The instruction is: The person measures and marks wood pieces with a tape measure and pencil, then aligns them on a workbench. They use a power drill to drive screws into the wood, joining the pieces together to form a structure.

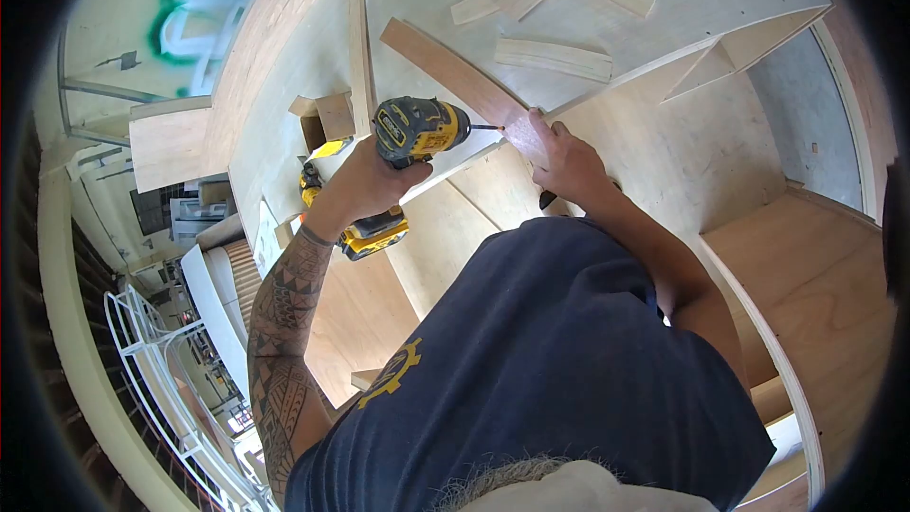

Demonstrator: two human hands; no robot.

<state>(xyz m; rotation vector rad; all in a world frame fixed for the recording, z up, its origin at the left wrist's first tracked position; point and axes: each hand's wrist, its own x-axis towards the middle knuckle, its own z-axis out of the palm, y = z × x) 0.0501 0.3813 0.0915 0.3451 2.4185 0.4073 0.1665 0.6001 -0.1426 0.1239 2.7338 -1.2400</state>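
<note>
My left hand (365, 185) is closed round the handle of a yellow and black drill (417, 131), whose battery sticks out below my wrist. The drill points right, and its thin bit meets or nearly meets a reddish-brown wooden strip (455, 71) near the strip's lower end. My right hand (569, 166) grips that end, its fingers at the edge, beside a shiny pale patch. The strip lies slanted across the edge of a pale panel (427, 0). Whether the bit has entered the wood cannot be made out.
Several loose wooden strips (555, 59) lie on the panel's far part. A small open box (332, 116) and another yellow tool (310, 182) are beside my left forearm. Plywood compartments (796, 265) stand at the right, a white metal frame (142, 351) at the lower left.
</note>
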